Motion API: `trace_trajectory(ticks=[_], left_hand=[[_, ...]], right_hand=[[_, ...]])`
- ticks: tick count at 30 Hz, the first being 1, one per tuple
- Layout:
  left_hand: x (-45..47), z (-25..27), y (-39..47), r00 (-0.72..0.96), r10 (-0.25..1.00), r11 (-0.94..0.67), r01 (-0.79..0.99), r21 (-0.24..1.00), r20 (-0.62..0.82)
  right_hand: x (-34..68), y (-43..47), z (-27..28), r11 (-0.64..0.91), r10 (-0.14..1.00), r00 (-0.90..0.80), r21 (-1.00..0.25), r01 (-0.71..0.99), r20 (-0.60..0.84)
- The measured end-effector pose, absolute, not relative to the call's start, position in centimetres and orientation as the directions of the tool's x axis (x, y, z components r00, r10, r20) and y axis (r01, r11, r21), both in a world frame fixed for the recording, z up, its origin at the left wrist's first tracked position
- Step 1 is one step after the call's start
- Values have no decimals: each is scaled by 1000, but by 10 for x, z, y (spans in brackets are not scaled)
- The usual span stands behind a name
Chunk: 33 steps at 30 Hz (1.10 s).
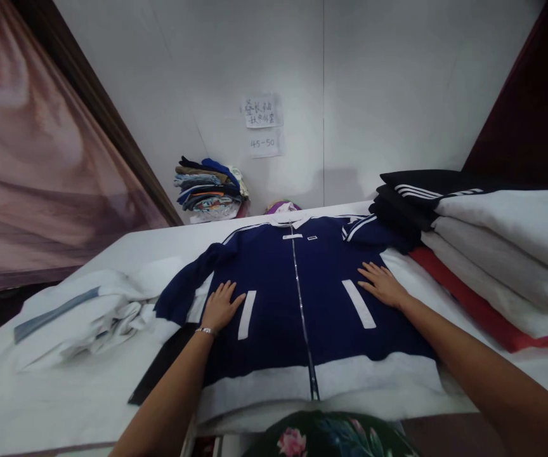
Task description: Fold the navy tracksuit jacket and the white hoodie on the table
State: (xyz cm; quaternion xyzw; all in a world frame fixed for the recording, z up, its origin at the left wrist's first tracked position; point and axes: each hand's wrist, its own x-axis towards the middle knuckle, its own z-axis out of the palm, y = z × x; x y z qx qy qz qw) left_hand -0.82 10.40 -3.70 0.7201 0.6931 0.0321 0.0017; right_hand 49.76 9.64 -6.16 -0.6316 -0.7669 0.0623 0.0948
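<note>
A navy zip-up jacket [274,273] with a white collar, white pocket strips and a white hem lies spread face up before me, its zipper closed down the middle. My left hand [221,306] rests flat on its left side, beside the pocket strip, fingers spread. On the opposite side my right hand [383,284] also lies flat, just above the other strip. Both sleeves extend outward; the right one reaches the stack of clothes. Something dark [162,365] shows beneath the jacket, near my left forearm.
On the right stands a stack of folded garments [493,254], black, white, grey and red. A crumpled white garment [97,317] lies on the left of the white table [65,406]. Folded clothes [212,187] are piled at the back, below paper signs [262,124] on the wall.
</note>
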Motion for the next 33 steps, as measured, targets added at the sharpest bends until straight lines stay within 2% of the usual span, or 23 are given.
trace_trajectory(ticks=[4,9,15,18,21,27,30,33], left_hand=[[-13,-32,104,15,1000,-17,994,109,14],[-4,-22,90,4,1000,-7,992,129,22],[14,-34,66,40,999,-40,999,-14,12],[13,-38,64,101,995,-99,990,-104,19],[9,-40,67,134,991,-132,980,-148,2],[4,-45,69,122,991,-115,987,-112,56],[3,-43,67,169,984,-161,981,-108,63],[4,-40,66,187,980,-179,977,-117,61]], right_hand=[[498,93,-63,198,980,-183,-247,949,81],[499,107,-49,119,989,-77,-385,915,123],[522,149,-4,-151,921,269,-379,913,281],[530,157,6,-198,896,303,-318,927,325],[528,165,7,-202,917,276,-259,944,289],[529,189,5,-372,903,409,-232,899,136],[532,192,0,-373,919,391,-207,904,54],[537,189,-2,-342,933,355,-180,922,50]])
